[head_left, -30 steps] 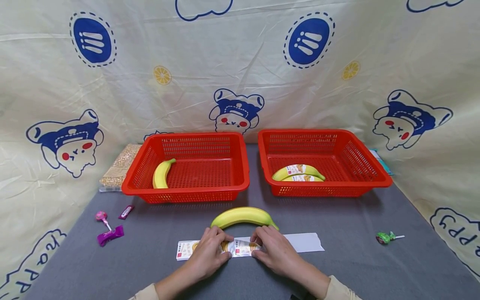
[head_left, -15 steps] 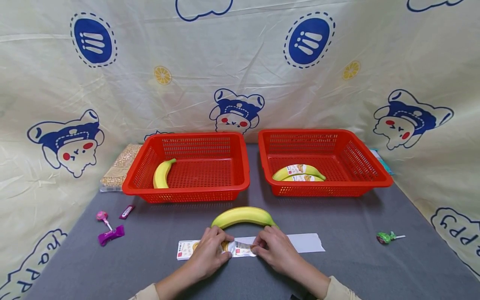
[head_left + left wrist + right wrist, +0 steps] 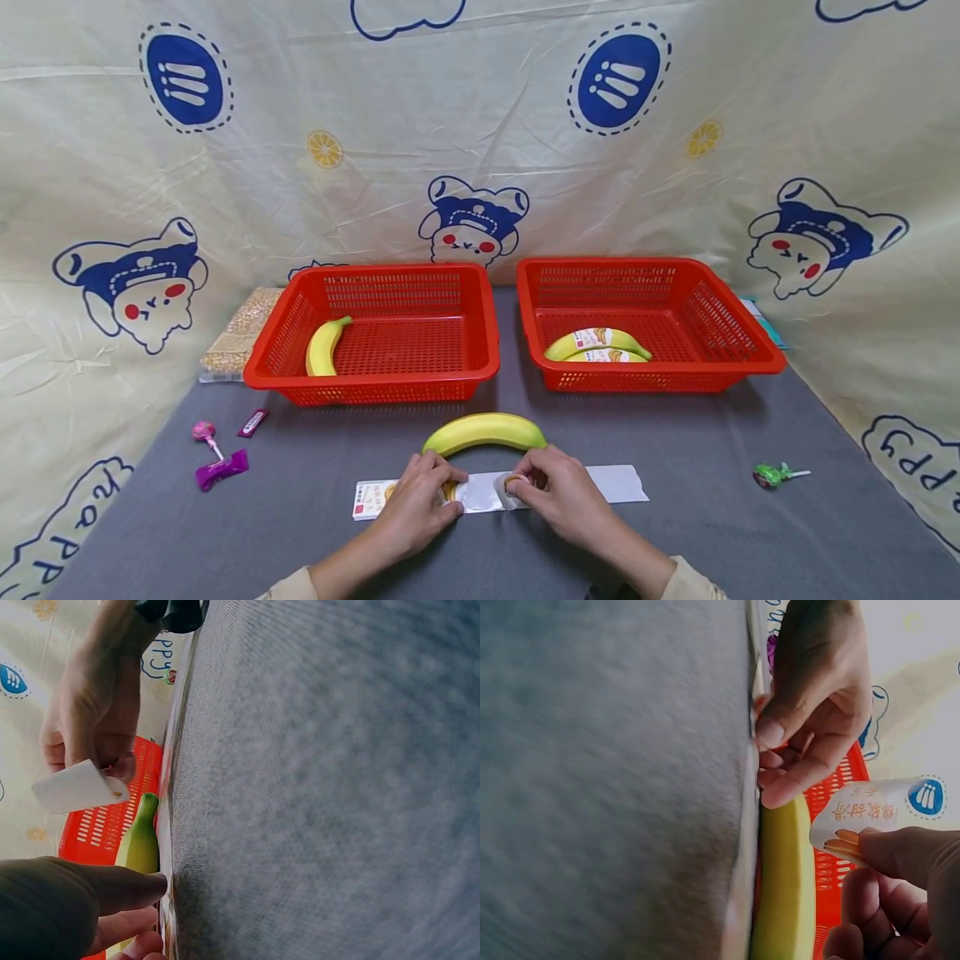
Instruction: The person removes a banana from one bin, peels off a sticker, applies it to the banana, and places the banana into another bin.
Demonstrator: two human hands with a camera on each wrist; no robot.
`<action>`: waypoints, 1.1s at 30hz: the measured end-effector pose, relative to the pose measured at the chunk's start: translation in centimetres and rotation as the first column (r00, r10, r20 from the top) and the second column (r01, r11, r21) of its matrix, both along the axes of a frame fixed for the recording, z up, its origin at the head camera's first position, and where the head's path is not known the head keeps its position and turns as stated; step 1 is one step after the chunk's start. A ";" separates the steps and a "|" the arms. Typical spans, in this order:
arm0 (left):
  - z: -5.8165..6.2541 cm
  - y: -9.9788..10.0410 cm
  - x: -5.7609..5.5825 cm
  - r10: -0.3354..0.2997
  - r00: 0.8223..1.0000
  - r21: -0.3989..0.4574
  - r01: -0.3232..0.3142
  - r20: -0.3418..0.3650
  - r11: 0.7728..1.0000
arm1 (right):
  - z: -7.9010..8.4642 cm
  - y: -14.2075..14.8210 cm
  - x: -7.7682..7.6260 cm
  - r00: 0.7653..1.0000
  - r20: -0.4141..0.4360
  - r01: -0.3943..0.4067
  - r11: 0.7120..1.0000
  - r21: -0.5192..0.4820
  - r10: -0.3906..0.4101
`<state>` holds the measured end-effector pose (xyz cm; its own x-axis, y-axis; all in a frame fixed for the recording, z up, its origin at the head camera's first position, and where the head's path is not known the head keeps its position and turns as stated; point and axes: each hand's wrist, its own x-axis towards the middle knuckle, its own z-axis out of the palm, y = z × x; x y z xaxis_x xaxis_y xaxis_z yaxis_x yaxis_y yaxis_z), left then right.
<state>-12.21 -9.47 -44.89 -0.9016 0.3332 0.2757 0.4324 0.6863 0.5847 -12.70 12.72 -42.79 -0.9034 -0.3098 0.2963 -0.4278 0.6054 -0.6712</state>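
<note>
Here, a right hand (image 3: 562, 490) pinches a raised label (image 3: 859, 811) between its fingers, over a white strip (image 3: 615, 484) gripped by the left hand (image 3: 420, 502); a banana (image 3: 487, 428) lies just past the far edge, and bench (image 3: 697, 475) stretches from its right end to a green lollipop (image 3: 768, 476).

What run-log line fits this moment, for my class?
left hand: holds label strip; right hand: pinches lifted label; banana: beyond strip
</note>
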 end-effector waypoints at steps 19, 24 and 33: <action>1.9 2.1 0.1 -0.072 0.997 0.373 0.067 -0.002 0.926 | 1.7 -0.9 -0.4 0.997 0.044 0.056 0.998 0.015 -0.056; 1.8 2.1 -0.1 -0.082 0.997 0.395 0.073 0.004 0.916 | 1.6 -0.9 -0.4 0.996 0.084 0.032 0.999 0.011 -0.032; 2.3 2.1 -1.2 0.037 0.998 0.324 -0.051 0.049 0.945 | 1.4 -1.0 -1.2 1.000 -0.006 0.001 0.999 0.052 -0.001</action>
<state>-13.39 -7.34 -42.57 -0.9264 0.1913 0.3243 0.3765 0.4740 0.7960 -13.89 11.69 -41.37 -0.9018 -0.3243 0.2856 -0.4315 0.6398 -0.6360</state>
